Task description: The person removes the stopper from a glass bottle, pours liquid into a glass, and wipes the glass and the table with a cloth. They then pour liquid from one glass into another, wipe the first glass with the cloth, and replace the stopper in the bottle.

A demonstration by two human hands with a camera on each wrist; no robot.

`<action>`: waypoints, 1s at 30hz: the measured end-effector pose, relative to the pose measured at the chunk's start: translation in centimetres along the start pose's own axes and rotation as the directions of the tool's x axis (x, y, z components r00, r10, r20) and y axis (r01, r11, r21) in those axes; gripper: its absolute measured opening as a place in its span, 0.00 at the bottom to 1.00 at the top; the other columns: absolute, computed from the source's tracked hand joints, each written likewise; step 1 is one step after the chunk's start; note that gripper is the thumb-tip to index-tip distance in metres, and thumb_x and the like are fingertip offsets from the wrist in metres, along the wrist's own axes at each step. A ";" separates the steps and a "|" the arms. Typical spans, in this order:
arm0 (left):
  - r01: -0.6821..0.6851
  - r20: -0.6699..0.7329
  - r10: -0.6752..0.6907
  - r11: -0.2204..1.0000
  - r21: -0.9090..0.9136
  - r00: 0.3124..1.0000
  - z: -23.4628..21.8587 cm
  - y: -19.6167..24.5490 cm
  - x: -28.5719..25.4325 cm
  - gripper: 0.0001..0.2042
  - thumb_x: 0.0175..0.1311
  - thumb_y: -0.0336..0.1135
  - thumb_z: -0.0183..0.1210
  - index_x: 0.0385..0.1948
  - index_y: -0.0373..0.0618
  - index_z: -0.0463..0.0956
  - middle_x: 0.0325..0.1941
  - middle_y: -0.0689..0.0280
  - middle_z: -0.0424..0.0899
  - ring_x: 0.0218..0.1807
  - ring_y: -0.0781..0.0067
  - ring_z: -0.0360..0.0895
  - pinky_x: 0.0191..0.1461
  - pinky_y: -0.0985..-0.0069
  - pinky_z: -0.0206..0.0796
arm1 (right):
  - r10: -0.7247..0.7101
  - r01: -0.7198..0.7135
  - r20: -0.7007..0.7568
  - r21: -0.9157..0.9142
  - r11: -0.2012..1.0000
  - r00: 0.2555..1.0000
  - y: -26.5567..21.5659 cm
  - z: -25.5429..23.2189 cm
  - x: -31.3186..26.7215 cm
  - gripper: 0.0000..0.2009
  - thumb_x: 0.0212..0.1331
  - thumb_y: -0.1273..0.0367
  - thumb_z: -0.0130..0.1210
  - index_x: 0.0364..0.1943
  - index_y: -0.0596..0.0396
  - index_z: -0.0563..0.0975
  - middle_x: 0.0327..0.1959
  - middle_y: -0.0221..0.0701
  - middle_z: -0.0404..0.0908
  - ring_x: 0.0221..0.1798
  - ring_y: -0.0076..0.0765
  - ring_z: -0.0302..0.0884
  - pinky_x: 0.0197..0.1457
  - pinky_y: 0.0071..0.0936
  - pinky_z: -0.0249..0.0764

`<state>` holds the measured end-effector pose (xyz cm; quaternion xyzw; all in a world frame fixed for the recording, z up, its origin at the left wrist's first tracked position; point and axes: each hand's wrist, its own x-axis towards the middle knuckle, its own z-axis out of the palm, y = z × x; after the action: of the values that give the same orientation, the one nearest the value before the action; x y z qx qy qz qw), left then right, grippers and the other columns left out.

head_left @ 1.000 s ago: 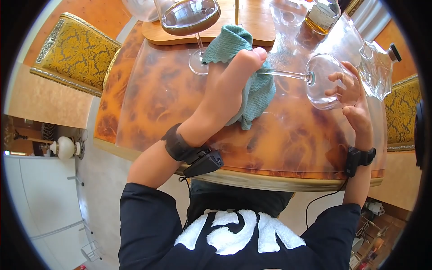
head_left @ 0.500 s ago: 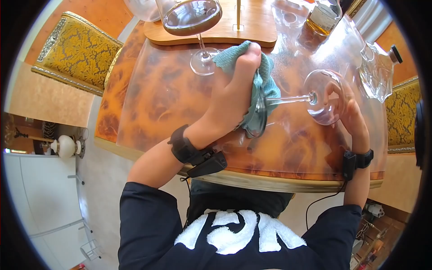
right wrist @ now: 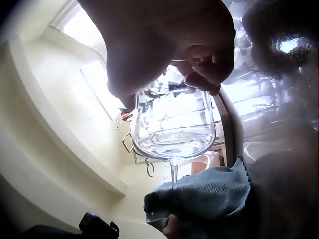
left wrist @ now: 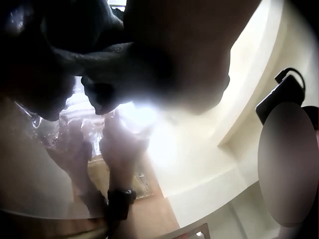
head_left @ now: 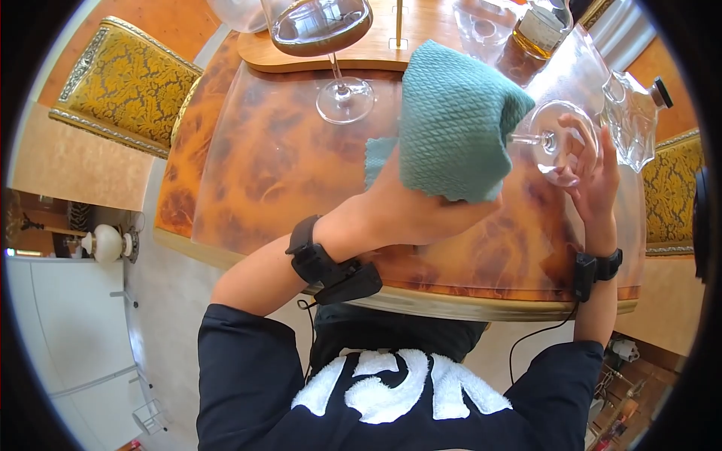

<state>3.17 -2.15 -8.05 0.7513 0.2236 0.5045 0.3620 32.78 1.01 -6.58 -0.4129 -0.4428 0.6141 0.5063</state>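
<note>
A clear stemmed glass [head_left: 543, 159] lies sideways above the table in the head view. My left hand [head_left: 406, 216] grips a teal cloth [head_left: 455, 124] wrapped over the foot end, which is hidden. At the bowl, my right hand [head_left: 598, 184] holds the glass with bent fingers. In the right wrist view the bowl [right wrist: 174, 142] shows below my right hand [right wrist: 172, 35], its stem running into the cloth [right wrist: 209, 191]. The left wrist view is dark, with the cloth too dim to make out well.
A stemmed glass of dark liquid [head_left: 320, 34] stands by a wooden board [head_left: 271, 62] at the back. Back right are a bottle with amber liquid [head_left: 540, 30] and a faceted decanter [head_left: 630, 120]. Patterned chairs [head_left: 124, 86] flank the glossy table [head_left: 256, 173].
My left hand has turned over and moved right, so the cloth now spreads over its top and covers more of the stem. My right hand has shifted slightly on the bowl.
</note>
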 end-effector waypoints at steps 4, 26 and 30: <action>-0.061 -0.087 0.103 0.919 0.389 0.991 -0.9 0.4 0.9 0.13 0.57 0.26 0.65 0.45 0.39 0.81 0.41 0.64 0.85 0.45 0.66 0.81 0.51 0.68 0.73 | 0.078 -0.077 0.052 -0.022 0.997 0.996 0.6 -0.3 0.1 0.30 0.70 0.41 0.37 0.51 0.54 0.71 0.22 0.24 0.74 0.14 0.12 0.60 0.12 0.11 0.50; -0.131 -0.064 0.141 0.981 0.143 0.988 -1.7 0.5 3.0 0.13 0.67 0.40 0.60 0.42 0.39 0.78 0.55 0.48 0.73 0.56 0.44 0.70 0.62 0.59 0.62 | -0.074 0.065 -0.096 -0.089 0.994 0.993 -0.4 -1.2 0.1 0.29 0.71 0.44 0.41 0.55 0.57 0.72 0.27 0.24 0.72 0.17 0.12 0.58 0.17 0.12 0.51; 0.046 -0.118 -0.045 0.999 0.001 0.992 -1.0 0.8 2.9 0.13 0.63 0.38 0.63 0.42 0.39 0.78 0.53 0.48 0.73 0.55 0.45 0.70 0.59 0.61 0.64 | -0.099 0.093 -0.091 -0.066 0.993 0.991 -0.3 -1.0 0.1 0.29 0.71 0.44 0.41 0.55 0.57 0.72 0.28 0.24 0.72 0.18 0.12 0.57 0.17 0.12 0.50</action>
<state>3.37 -0.31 -5.48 0.7155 0.2626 0.5394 0.3581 33.83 1.24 -6.54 -0.4349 -0.4564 0.5550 0.5427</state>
